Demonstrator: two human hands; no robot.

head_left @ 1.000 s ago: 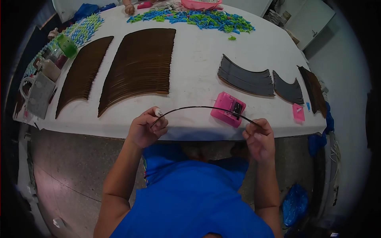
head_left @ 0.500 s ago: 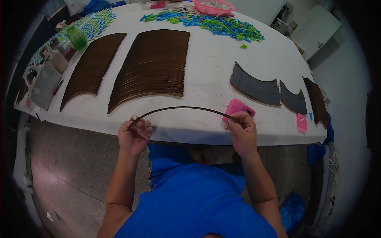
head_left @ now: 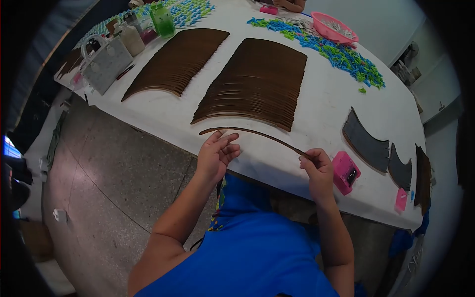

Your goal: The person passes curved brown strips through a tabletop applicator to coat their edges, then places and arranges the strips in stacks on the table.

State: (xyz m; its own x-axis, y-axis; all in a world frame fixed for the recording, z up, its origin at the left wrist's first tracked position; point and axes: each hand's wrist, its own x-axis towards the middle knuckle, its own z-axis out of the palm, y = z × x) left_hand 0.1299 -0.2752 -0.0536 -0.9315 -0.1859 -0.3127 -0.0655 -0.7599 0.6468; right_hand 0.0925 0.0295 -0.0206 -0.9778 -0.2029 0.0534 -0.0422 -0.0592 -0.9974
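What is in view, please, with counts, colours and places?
table: one, white, centre
strip: one, brown, near edge
strip groups: two, brown, centre and left
curved pieces: two, grey, right
bundle: one, brown, right edge
box: one, pink, near edge
flat piece: one, pink, near right
heap: uncounted, blue and green, far side
bits: uncounted, blue and green, far left
basket: one, pink, far side
block: one, pink, far edge
bottle: one, green, far left
jar: one, cream, left
handbag: one, grey, left
another person's arm: one, far edge
garment: one, blue, bottom
left hand: one, by strip's left end
right hand: one, pinching strip
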